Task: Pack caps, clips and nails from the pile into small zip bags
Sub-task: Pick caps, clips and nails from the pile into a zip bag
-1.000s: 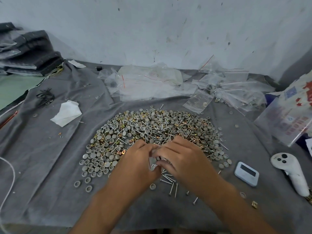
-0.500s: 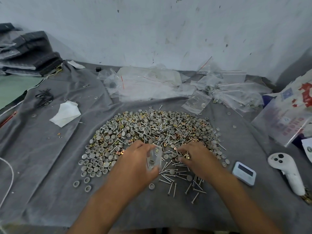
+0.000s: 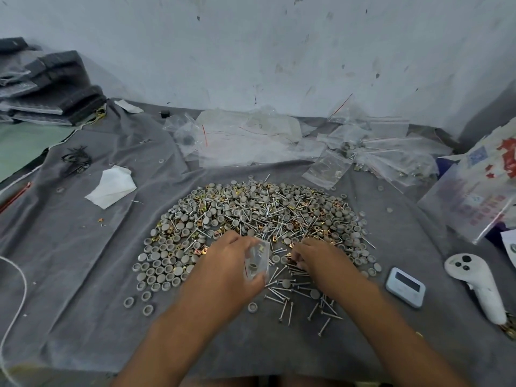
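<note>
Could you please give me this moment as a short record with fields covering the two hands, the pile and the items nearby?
left hand: grips a small zip bag holding a few parts
right hand: fingertips at the pile's near edge, picking at a brass clip; grip unclear
pile: grey caps, brass clips and nails mixed on the grey cloth
loose nails: scattered in front of the pile
spare bags: behind the pile
timer: right of the hands

Under my hands the cloth (image 3: 83, 275) is plain grey. The pile (image 3: 251, 213) ahead mixes grey caps, silvery nails, brassy gold clips. Beyond it, clear bags (image 3: 251, 138) carry thin, seemingly red lines.
</note>
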